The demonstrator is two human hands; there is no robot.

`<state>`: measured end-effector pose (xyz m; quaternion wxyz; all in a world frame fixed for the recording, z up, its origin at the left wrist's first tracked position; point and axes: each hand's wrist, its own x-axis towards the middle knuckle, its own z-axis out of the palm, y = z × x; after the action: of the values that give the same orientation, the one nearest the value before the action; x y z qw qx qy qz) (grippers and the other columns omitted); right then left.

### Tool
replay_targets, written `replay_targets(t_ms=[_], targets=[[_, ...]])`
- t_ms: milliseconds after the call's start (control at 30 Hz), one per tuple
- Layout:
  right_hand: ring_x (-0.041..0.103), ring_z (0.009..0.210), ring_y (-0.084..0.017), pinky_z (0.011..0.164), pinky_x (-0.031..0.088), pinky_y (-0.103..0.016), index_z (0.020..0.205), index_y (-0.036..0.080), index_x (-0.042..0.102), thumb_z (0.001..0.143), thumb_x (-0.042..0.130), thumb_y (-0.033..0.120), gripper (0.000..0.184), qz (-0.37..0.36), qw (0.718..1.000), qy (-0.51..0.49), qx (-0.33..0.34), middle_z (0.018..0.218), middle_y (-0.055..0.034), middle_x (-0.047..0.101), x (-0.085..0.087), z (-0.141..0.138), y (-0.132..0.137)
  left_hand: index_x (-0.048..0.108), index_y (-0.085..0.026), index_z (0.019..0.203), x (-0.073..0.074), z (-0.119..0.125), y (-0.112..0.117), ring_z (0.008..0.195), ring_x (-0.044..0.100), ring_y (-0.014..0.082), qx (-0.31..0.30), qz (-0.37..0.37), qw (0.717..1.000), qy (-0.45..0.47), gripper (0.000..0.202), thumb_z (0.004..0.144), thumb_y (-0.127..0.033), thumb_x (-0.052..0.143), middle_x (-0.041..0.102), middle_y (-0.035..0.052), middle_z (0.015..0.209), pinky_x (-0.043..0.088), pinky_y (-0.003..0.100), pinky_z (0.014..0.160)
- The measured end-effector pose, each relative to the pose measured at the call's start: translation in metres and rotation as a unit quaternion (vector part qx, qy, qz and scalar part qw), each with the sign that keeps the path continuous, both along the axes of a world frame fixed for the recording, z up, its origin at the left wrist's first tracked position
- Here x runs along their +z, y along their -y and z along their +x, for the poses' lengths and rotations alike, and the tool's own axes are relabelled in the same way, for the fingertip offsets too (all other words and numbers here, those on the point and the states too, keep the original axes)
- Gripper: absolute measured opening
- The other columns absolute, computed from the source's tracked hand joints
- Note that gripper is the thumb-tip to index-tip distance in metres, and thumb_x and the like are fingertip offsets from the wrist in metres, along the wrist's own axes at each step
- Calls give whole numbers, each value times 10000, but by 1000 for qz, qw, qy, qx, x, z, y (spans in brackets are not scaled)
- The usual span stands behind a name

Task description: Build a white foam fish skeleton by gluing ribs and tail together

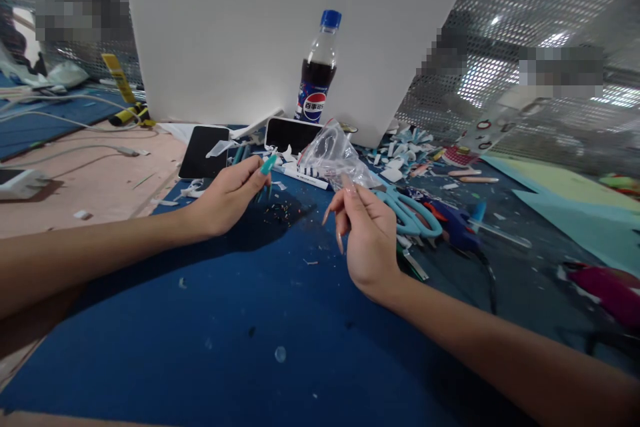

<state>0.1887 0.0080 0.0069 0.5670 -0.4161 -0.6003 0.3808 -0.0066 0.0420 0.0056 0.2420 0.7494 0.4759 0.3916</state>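
My left hand [233, 193] is closed, its thumb and fingers pressed around a small teal piece [269, 164]. What lies behind those fingers is partly hidden. Thumb and forefinger of my right hand [367, 230] meet in a pinch, the other fingers curled; anything between the tips is too small to make out. Just behind it lies a clear plastic bag [335, 153], and I cannot tell whether the fingertips touch it. Tiny multicoloured bits [283, 213] are scattered on the blue mat [225, 327] between my hands. A white marker [305, 177] lies beyond them.
Blue-handled scissors [410, 213] and a dark blue glue gun [457, 227] lie right of my right hand. A cola bottle [316, 73] stands against a white board [225, 33]. Two dark-screened devices, a tablet [203, 153] and a phone [290, 135], lie before it among paper scraps [400, 150].
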Motion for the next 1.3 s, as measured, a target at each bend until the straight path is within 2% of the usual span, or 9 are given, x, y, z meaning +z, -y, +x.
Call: replay_targets(t_ms=[100, 233, 400, 500, 600, 800, 1100, 1200, 1300], targets=[[337, 289, -59, 301, 286, -211, 631, 217, 502, 923, 433, 430, 367, 33, 999, 6, -9, 406, 71, 394, -1, 2, -2, 454, -189, 726, 0, -1, 2, 567, 383, 117, -15, 2, 1000, -24, 301, 950, -320, 301, 415, -21, 627, 310, 270, 538], [420, 353, -70, 368, 359, -218, 630, 219, 500, 942, 411, 393, 369, 113, 991, 63, -36, 456, 51, 449, -1, 7, -11, 459, -191, 731, 0, -1, 5, 571, 391, 119, -30, 18, 998, -45, 317, 960, -332, 290, 425, -20, 624, 306, 274, 546], [431, 365, -81, 381, 383, -230, 607, 223, 484, 945, 409, 353, 370, 95, 993, 62, -24, 462, 46, 443, -2, 10, -17, 498, -187, 750, -2, -3, 4, 632, 451, 128, -17, 28, 999, -18, 357, 967, -351, 267, 523, 6, 699, 350, 281, 614], [438, 358, -80, 397, 386, -235, 614, 223, 480, 951, 397, 328, 362, 108, 990, 86, -10, 454, 51, 444, -2, 11, -14, 462, -188, 677, -2, -3, 2, 728, 528, 142, -31, 12, 999, 12, 374, 959, -341, 270, 616, 36, 781, 376, 293, 693], [450, 365, -79, 437, 402, -243, 619, 221, 481, 959, 382, 312, 366, 130, 984, 125, -4, 455, 52, 454, -2, 11, -9, 401, -197, 594, 0, -1, 2, 747, 555, 149, -30, -23, 999, 27, 394, 944, -332, 281, 663, 54, 785, 385, 294, 697], [471, 389, -79, 474, 408, -243, 647, 215, 504, 965, 375, 279, 350, 146, 977, 157, -1, 460, 52, 467, -3, 12, -9, 425, -196, 564, 0, 1, 2, 635, 504, 138, -29, -56, 998, 16, 411, 920, -357, 295, 660, 50, 721, 378, 287, 617], [473, 387, -79, 444, 397, -226, 634, 204, 498, 955, 395, 238, 339, 189, 971, 147, 5, 425, 54, 454, -4, 11, -11, 460, -183, 610, -3, 0, -4, 734, 562, 157, -35, -128, 990, 47, 388, 912, -367, 299, 668, 52, 780, 413, 269, 605], [467, 369, -74, 439, 400, -224, 633, 204, 496, 958, 393, 238, 342, 180, 973, 142, 10, 421, 59, 448, -5, 11, -11, 470, -174, 635, -3, -1, -5, 762, 564, 152, -36, -130, 988, 70, 376, 921, -346, 296, 645, 61, 809, 417, 259, 608], [467, 369, -71, 441, 399, -224, 632, 203, 496, 959, 391, 235, 345, 182, 973, 144, 11, 422, 58, 450, -4, 11, -11, 487, -173, 733, -4, -1, -5, 679, 514, 127, 3, -98, 992, 83, 316, 928, -338, 302, 577, 33, 779, 407, 251, 580]])
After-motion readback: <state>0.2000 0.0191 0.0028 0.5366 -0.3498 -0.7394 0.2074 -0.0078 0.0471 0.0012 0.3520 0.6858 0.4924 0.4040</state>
